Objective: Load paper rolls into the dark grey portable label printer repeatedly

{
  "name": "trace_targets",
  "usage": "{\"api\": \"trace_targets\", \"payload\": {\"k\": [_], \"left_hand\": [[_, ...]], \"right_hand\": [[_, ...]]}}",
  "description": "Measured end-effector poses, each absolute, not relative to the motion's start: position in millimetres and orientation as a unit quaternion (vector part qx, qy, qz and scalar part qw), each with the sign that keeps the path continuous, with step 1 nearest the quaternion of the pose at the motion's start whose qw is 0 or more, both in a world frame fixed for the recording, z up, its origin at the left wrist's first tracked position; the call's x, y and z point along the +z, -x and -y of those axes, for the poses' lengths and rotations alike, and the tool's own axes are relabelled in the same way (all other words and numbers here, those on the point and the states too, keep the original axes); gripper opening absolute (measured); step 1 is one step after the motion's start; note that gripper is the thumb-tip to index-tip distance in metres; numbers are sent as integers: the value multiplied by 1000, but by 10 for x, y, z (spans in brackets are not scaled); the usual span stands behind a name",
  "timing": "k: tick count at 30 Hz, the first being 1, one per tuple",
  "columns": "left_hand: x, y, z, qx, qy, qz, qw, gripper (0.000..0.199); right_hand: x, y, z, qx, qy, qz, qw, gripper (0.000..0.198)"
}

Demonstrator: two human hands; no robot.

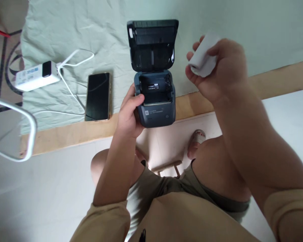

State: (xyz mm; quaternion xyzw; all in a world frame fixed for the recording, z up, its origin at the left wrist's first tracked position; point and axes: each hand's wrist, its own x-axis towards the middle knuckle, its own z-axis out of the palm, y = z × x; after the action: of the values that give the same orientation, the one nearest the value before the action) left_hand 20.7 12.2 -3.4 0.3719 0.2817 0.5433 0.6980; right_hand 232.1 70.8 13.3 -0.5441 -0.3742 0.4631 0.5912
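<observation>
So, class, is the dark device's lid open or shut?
Open: the lid is swung back from the dark device, exposing its compartment.

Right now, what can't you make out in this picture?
Head view: left side of the portable printer, partly covered by the left grip.
Head view: lettering on its front, too small to read fully.
Head view: part of the white paper roll, hidden by the right grip.
Head view: rest of the thick white cable, cut off by the left edge.

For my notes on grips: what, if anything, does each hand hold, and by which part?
Left hand: the dark open-lidded device, by its left side. Right hand: the white roll, around its curved side.
</observation>
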Motion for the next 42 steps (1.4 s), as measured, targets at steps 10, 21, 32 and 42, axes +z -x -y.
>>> {"api": "trace_targets", "payload": {"k": [10, 21, 32, 42], "left_hand": [[-12, -241, -96, 546, -346, -311, 697, 26], [11, -269, -72, 543, -378, -332, 672, 29], [-20, -260, -71, 546, -383, -332, 668, 35], [-83, -214, -68, 536, -421, -323, 657, 55]], "right_hand": [[396, -2045, -174, 116, 453, 689, 554, 64], [270, -1894, -174, 21, 454, 808, 376, 36], [406, -1876, -86, -16, 407, 801, 439, 15], [439, -1988, -42, 76, 333, 834, 433, 10]]}}
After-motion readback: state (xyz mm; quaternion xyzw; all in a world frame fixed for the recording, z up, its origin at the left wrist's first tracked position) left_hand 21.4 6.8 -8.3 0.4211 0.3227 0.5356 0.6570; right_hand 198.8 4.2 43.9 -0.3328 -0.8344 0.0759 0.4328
